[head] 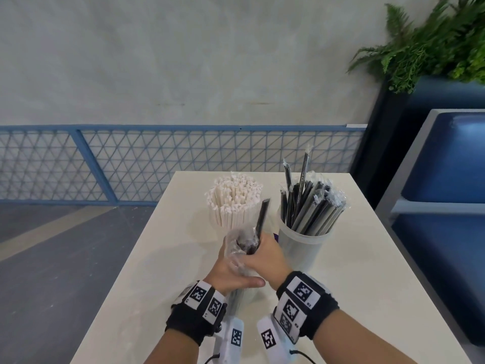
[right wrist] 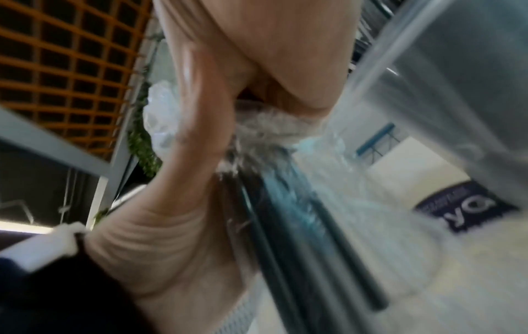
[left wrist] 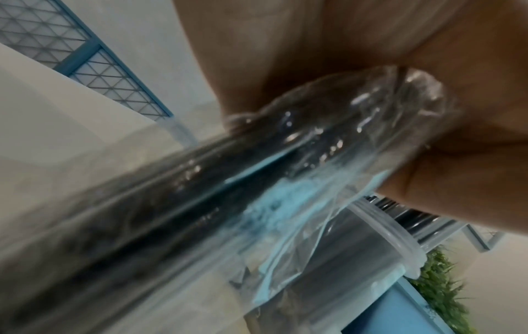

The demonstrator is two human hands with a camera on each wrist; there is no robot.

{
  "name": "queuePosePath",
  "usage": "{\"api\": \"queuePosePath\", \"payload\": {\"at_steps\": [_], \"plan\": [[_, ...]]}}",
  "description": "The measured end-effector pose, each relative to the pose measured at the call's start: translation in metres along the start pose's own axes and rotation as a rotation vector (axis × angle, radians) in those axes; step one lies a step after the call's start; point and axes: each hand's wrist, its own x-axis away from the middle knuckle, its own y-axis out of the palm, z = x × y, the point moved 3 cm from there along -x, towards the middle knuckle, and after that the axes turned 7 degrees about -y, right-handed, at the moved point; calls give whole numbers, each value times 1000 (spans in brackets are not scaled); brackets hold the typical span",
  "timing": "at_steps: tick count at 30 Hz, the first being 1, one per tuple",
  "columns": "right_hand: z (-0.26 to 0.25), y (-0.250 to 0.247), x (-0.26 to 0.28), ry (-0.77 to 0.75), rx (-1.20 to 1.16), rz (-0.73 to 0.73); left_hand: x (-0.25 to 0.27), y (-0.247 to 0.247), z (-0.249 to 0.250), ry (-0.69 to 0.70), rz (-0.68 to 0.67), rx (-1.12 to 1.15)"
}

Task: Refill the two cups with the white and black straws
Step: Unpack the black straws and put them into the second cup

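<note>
On the cream table [head: 147,271], a bundle of white straws [head: 233,200] stands at the back centre; its cup is hidden behind my hands. Right of it a translucent cup [head: 301,248] holds several wrapped black straws [head: 312,206]. In front of them my left hand [head: 236,266] grips a clear plastic bag [head: 241,292] of black straws, held upright. My right hand [head: 258,248] pinches a black straw [head: 263,215] that sticks up out of the bag's mouth. The left wrist view shows the bag [left wrist: 200,180] close and blurred. The right wrist view shows dark straws [right wrist: 300,237] beside the cup [right wrist: 457,90].
A blue mesh railing [head: 157,164] runs behind the table along a grey wall. A blue padded bench [head: 446,206] stands close on the right, with a dark planter and green fern [head: 433,43] behind it. The table's left edge drops to a grey floor.
</note>
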Motion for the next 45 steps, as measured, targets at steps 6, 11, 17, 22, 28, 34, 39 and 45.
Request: {"api": "queuePosePath", "payload": {"at_steps": [6,11,17,22,28,34,39,45], "plan": [[-3,-15,-6,38,-152,170,4,2,17,56,164,131],[-9,-23,-12,6,-123,64,-1,-6,25,92,394,64],[-24,-31,-13,-58,-125,56,-4,-17,22,92,511,6],[-32,-29,-5,-125,-168,30,-9,-27,23,90,599,-26],[-34,-29,0,-161,-175,-52,-3,-26,36,121,638,-207],[-20,-26,-9,-198,140,-28,23,-3,117,346,411,-481],[-17,-22,-11,-237,260,-25,19,-1,132,272,466,-936],[-15,-26,-11,-240,324,-23,18,6,124,275,557,-806]]}}
